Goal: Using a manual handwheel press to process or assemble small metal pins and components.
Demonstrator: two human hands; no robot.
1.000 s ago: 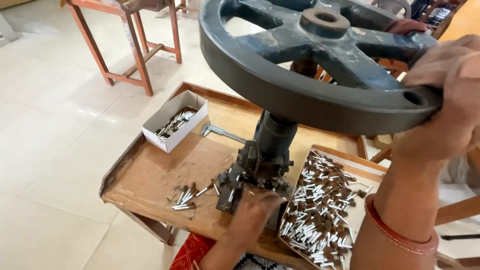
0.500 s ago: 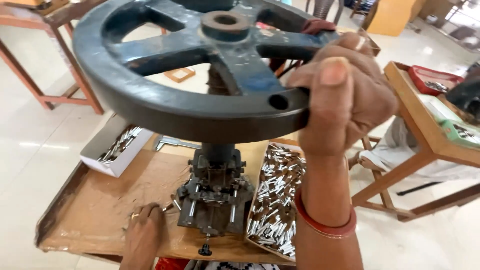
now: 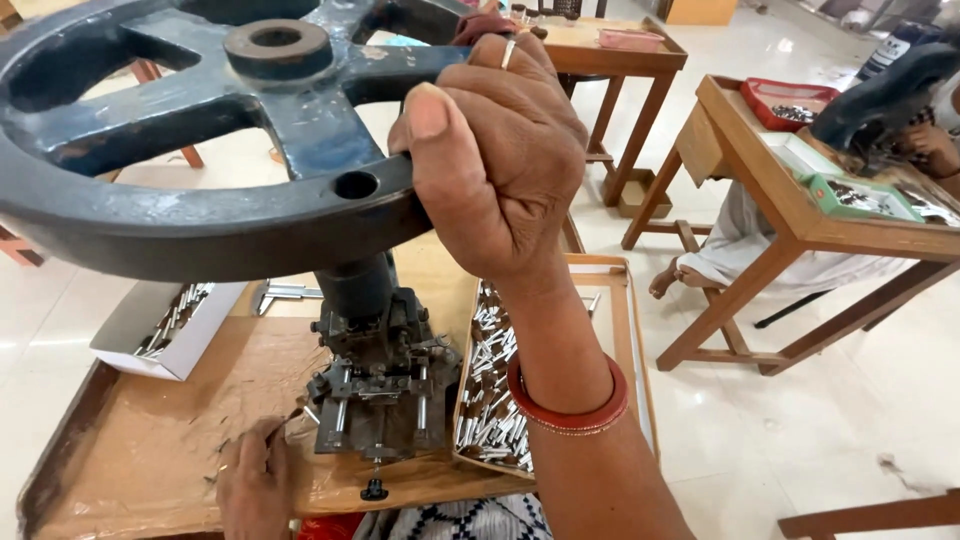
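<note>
Heavy, stiff iron handwheel (image 3: 200, 150) atop the press (image 3: 380, 385), near centre, best held at its rim: right hand (image 3: 495, 160) clenched around that rim; left hand (image 3: 255, 480), near left, pinching a small metal piece (image 3: 285, 422) beside the press.

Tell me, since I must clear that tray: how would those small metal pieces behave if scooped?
The metal pieces look like slim, stiff, shiny cylinders, so they would probably roll and slip. Heaped loosely in the wooden tray, they would likely scatter, light singly but weighty together.
</note>
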